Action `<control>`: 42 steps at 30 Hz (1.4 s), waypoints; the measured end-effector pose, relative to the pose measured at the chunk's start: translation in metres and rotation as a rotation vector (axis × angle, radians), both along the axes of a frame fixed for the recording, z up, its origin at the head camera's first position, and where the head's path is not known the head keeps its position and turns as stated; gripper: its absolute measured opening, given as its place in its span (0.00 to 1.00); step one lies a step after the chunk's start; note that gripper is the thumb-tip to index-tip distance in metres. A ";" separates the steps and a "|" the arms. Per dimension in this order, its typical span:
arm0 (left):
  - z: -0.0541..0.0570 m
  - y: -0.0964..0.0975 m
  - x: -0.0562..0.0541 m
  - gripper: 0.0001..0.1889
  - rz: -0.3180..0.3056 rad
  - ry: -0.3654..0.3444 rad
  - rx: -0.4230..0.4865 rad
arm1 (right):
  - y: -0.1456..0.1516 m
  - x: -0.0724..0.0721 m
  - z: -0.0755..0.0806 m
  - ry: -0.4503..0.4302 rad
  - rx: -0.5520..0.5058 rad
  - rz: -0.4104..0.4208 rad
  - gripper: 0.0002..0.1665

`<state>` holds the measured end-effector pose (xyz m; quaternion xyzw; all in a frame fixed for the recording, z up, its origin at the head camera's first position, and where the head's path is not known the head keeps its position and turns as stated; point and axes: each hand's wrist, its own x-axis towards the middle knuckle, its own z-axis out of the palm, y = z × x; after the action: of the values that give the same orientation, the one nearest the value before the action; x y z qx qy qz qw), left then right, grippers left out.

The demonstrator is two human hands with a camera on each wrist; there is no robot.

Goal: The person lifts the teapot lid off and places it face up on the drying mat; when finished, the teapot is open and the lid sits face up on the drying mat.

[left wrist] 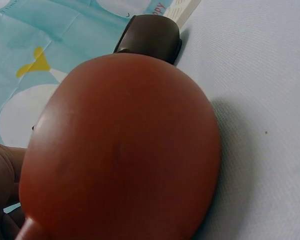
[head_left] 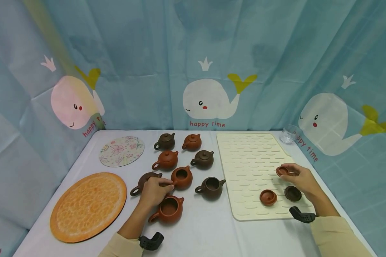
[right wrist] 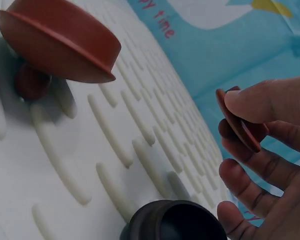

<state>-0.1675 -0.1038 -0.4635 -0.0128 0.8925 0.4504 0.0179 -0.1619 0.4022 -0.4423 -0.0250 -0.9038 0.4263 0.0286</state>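
In the head view my left hand (head_left: 156, 192) reaches over the table, thumb and fingers at the handle side of a lidless reddish-brown teapot (head_left: 184, 181); they cover its handle. Just below sits another lidless reddish teapot (head_left: 169, 211), and a dark lidded teapot (head_left: 145, 180) is partly hidden behind the hand. A reddish teapot body (left wrist: 120, 150) fills much of the left wrist view. My right hand (head_left: 301, 178) pinches a small reddish teapot lid (right wrist: 240, 122) above the cream mat. Nearby on the mat lie a reddish lid (head_left: 268, 197) and a dark lid (head_left: 293, 193), both knob down.
Several lidded teapots stand further back, including a dark one (head_left: 203, 159). An open dark teapot (head_left: 211, 188) stands beside the cream ribbed mat (head_left: 244, 164). At left lie a round orange mat (head_left: 88, 207) and a patterned disc (head_left: 122, 151); a clear cup (head_left: 288, 135) stands back right.
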 end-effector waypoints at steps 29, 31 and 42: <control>0.000 0.000 0.000 0.06 0.006 -0.013 0.010 | 0.011 -0.004 -0.025 -0.138 0.034 0.024 0.32; 0.001 0.001 0.001 0.06 0.009 -0.014 0.010 | 0.011 -0.005 -0.028 -0.135 0.053 0.024 0.32; 0.000 0.000 0.001 0.07 0.003 -0.014 0.004 | 0.013 -0.003 -0.028 -0.113 0.115 0.038 0.32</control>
<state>-0.1668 -0.1042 -0.4636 -0.0172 0.8915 0.4521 0.0233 -0.1651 0.4150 -0.4700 -0.0302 -0.9272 0.3722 -0.0294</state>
